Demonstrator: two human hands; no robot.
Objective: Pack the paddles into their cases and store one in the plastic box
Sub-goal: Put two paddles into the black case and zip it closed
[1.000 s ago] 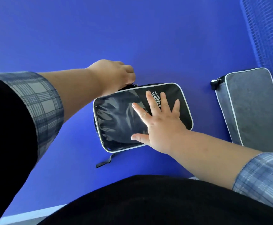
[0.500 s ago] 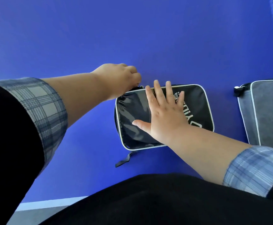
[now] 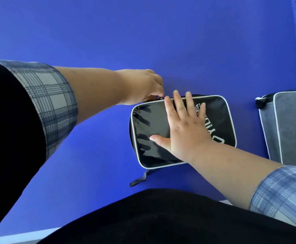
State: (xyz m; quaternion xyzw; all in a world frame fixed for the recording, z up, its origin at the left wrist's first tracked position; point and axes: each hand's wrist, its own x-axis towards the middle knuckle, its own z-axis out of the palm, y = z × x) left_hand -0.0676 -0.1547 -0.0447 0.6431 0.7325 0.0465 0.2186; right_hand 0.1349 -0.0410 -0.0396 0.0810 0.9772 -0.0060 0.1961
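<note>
Your right hand (image 3: 184, 127) lies flat and wide open on top of the black case (image 3: 182, 131), fingers spread, pressing it down on the blue table (image 3: 143, 41). Your left hand (image 3: 142, 87) is curled at the case's far edge, pinching a small zipper pull (image 3: 160, 98) between its fingertips. Off to the right, apart from the black one, a grey case (image 3: 291, 127) lies at the picture's edge.
</note>
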